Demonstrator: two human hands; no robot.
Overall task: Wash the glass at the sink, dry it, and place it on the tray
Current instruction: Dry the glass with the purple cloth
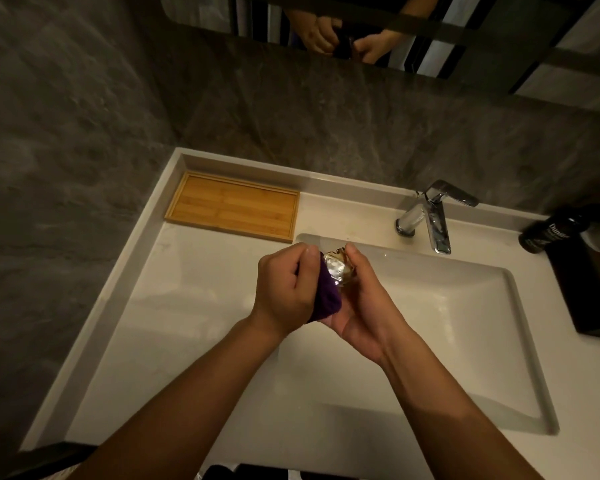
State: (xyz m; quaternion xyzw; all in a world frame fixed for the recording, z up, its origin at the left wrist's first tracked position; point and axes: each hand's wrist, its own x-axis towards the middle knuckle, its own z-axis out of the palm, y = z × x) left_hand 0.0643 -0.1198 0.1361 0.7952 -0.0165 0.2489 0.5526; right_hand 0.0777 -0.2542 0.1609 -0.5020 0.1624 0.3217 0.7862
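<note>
A small clear faceted glass is held between both hands over the left part of the white sink basin. My right hand cups the glass from the right and below. My left hand presses a purple cloth against the glass's left side. Most of the glass is hidden by fingers and cloth. The wooden tray lies at the back left of the counter, with nothing on it.
A chrome tap stands behind the basin, with no water visibly running. A black bottle and a dark box sit at the right edge. A mirror above the grey stone wall reflects the hands.
</note>
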